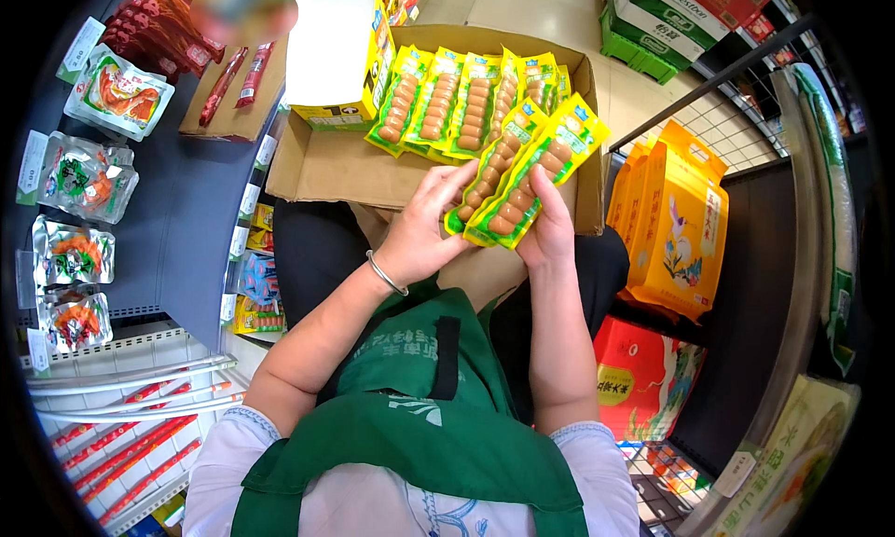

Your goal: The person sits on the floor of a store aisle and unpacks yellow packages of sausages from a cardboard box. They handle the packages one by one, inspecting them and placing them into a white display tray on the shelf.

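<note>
My right hand [550, 219] grips a yellow-green packet of small sausages [538, 180], thumb on its front. My left hand [430, 219], with a silver bangle at the wrist, holds a second such packet [489, 177], which lies partly behind the first. Both packets tilt up to the right over the near edge of an open cardboard box [335, 177]. Inside the box, several like packets [479, 103] stand in a leaning row. A white and yellow display carton [339, 54] sits at the box's left end.
At the left, a dark shelf [196, 222] bears foil food packs [87, 177] and a cardboard tray [231, 128] with red sticks. Orange bags [671, 222] and a red carton [647, 380] stand at the right, by a metal rack. Green-white cartons [664, 19] are stacked behind.
</note>
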A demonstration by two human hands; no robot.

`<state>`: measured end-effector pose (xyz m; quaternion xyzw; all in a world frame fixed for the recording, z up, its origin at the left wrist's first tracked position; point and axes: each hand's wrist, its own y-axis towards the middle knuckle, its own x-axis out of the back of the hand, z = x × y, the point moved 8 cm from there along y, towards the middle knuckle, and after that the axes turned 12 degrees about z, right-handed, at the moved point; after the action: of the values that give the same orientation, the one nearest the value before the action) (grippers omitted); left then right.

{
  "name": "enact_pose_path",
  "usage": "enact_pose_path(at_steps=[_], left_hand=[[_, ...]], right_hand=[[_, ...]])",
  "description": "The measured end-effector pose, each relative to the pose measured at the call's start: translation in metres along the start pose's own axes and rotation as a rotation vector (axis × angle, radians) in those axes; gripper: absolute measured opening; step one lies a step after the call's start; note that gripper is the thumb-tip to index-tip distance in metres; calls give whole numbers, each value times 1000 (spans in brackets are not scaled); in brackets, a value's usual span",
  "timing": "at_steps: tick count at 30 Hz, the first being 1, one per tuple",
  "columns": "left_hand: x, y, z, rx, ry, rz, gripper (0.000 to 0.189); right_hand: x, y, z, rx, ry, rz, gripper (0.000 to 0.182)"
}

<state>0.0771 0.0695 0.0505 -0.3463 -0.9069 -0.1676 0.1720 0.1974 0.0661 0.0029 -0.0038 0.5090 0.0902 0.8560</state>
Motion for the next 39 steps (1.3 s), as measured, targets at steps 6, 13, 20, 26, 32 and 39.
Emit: enact_pose_path(at_steps=[6, 13, 20, 26, 32, 39], left_hand=[[-15, -2, 9, 45, -399, 130, 82], [-29, -11, 29, 217, -804, -16, 76], [-24, -12, 34, 137, -780, -76, 54], [-30, -20, 45, 162, -882, -160, 38], [-39, -21, 46, 301, -967, -120, 27], [-31, -17, 30, 204, -814, -66, 21]], right_hand=[[2, 0, 5, 17, -97, -17, 34], [-2, -1, 11, 84, -218, -34, 34], [-5, 1, 15, 166, -135, -41, 33], [5, 1, 7, 92, 4, -56, 35], [14, 0, 2, 48, 99, 19, 48], [-1, -1, 8, 72, 180, 21, 45]])
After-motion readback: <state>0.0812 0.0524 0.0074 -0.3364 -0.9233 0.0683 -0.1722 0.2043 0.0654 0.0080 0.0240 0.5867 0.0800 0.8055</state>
